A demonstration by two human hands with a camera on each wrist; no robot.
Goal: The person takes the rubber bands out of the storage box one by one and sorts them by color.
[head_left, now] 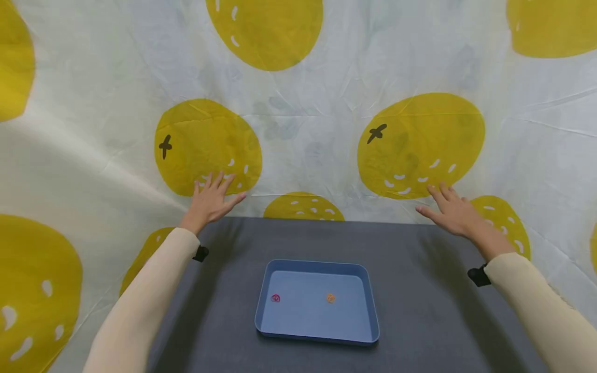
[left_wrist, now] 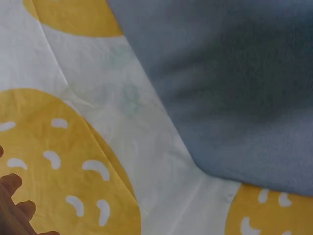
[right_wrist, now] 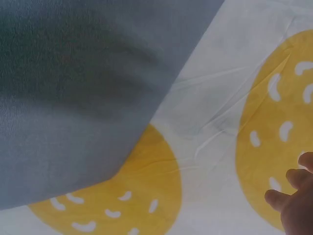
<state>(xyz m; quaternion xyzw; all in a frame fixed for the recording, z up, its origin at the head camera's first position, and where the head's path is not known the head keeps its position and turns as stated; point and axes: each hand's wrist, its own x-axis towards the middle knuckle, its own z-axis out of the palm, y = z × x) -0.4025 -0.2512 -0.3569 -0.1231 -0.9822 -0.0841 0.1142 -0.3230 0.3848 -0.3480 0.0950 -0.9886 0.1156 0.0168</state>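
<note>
- Too small to identify: red curl (head_left: 275,298), orange curl (head_left: 330,298) in blue tray (head_left: 303,318).
- Cropped by wrist views' lower corners: left hand (left_wrist: 13,214), right hand (right_wrist: 298,203).
- Cut off by head view's bottom edge: cream sleeves (head_left: 140,295), grey tabletop (head_left: 410,321).

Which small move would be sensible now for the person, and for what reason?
Probably the left grip should move down toward the small red coiled item, which lies left of the small orange coiled item in the shallow blue rectangular tray. That grip and the right grip hold nothing and are away from the tray; nothing covers either item.
</note>
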